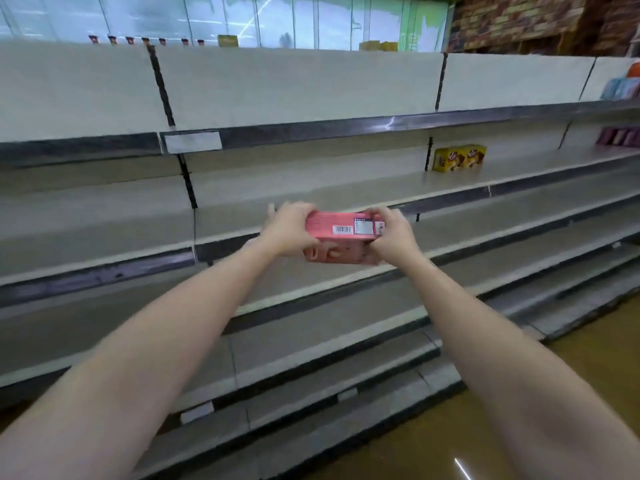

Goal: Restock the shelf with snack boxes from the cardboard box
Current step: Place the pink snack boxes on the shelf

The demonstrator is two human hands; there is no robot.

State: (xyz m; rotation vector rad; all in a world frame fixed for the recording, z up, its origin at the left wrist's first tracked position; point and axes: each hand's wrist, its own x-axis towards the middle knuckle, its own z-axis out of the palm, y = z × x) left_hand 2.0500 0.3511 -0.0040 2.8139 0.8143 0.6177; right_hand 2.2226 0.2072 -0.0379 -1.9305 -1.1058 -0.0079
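Observation:
I hold a pink snack box out in front of me with both hands, level with the middle shelf. Its barcode side faces up. My left hand grips its left end and my right hand grips its right end, fingers curled round the edges. The box hangs in the air just in front of the shelf's front edge. The cardboard box is out of view.
Two yellow snack boxes stand at the back of the middle shelf to the right. Purple packs and blue packs sit at the far right. Several grey shelves step down toward a brown floor.

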